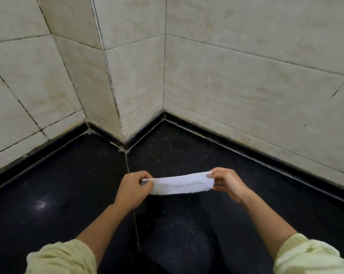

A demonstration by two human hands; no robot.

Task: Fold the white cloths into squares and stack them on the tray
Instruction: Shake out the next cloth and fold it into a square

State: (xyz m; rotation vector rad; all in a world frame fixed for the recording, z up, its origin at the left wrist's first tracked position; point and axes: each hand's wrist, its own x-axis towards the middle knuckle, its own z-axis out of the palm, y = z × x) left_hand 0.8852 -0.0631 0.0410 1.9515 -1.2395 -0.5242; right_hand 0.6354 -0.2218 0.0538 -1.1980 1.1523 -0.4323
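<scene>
Fingers (211, 175) of both hands are pinched on the cloth (182, 183) ends, so it is stretched flat for folding.

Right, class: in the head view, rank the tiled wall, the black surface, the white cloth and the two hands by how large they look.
1. tiled wall
2. black surface
3. white cloth, left hand and right hand: much alike in area, the cloth merely longer, so not ranked.
</scene>
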